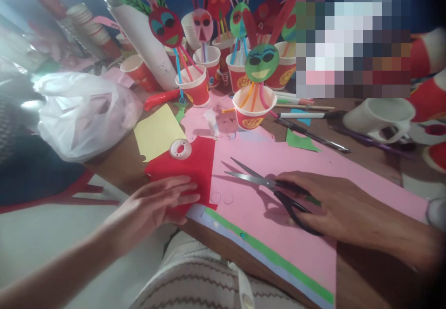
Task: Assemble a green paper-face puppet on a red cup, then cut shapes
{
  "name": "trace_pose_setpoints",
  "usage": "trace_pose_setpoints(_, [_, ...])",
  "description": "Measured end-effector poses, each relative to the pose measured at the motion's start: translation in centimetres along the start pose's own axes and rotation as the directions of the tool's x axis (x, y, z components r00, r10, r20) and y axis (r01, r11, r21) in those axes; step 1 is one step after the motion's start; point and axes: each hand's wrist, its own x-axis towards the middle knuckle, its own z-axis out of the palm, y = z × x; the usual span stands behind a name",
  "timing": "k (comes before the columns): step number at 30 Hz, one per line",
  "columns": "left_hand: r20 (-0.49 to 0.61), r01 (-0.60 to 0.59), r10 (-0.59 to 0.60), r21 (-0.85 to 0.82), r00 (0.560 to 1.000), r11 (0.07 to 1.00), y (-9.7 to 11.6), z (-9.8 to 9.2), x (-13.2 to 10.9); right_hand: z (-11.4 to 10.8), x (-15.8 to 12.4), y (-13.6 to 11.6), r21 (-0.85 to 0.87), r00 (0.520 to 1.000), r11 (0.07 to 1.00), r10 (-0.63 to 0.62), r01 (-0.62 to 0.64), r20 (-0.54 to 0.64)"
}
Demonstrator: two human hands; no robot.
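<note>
My left hand point(153, 204) lies flat with its fingers stretched out on a red sheet of paper point(190, 165) at the near edge of the table. My right hand point(331, 207) rests on the black handles of a pair of scissors point(265, 186), whose blades are apart and point left over a large pink sheet point(265, 160). The fingers wrap over the handles. A white tape roll point(180, 149) sits on the red sheet. A yellow sheet point(156, 132) lies beside it.
Several red paper cups with straw-mounted paper faces point(261, 62) stand at the back of the table. A white plastic bag point(80, 114) lies at left, a white mug point(379, 116) at right, and pens and sticks point(313, 137) beyond the pink sheet. A glue bottle point(212, 122) stands mid-table.
</note>
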Motion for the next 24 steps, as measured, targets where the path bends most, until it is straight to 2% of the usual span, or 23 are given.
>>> trace_pose_setpoints(3, [-0.004, -0.021, 0.021, -0.024, 1.000, 0.999, 0.4, 0.2, -0.4, 0.2, 0.1, 0.0, -0.006, 1.000, 1.000, 0.001, -0.001, 0.021])
trace_pose_setpoints(9, [0.009, 0.100, -0.100, 0.009, 0.995, 0.995, 1.2, 2.2, 1.6, 0.8, 0.0, 0.1, -0.042, 1.000, 0.999, -0.007, 0.007, -0.020])
trace_pose_setpoints(15, [0.136, 0.189, -0.184, -0.024, 0.973, 0.982, 0.9, 2.7, 3.2, 0.6, -0.1, 0.1, -0.013, 1.000, 1.000, -0.018, 0.017, -0.021])
trace_pose_setpoints(18, [0.229, 0.252, -0.262, 0.071, 0.938, 0.965, 0.5, 3.2, 3.4, 0.5, 0.0, 0.1, 0.002, 1.000, 1.000, -0.003, 0.003, -0.026])
trace_pose_setpoints(19, [0.238, 0.236, -0.262, 0.132, 0.935, 0.963, 0.4, 3.4, 3.4, 0.5, 0.1, 0.1, 0.009, 1.000, 1.000, -0.001, 0.001, -0.026])
trace_pose_setpoints(21, [0.221, 0.104, -0.178, 0.312, 0.959, 0.944, 0.4, 3.8, 3.3, 0.4, 0.1, 0.1, 0.031, 1.000, 1.000, -0.002, 0.003, -0.011])
trace_pose_setpoints(24, [0.231, -0.150, 0.020, 0.565, 0.973, 0.811, 0.5, 4.4, 3.0, 0.1, 0.2, 0.0, 0.066, 1.000, 0.998, 0.003, -0.004, 0.025])
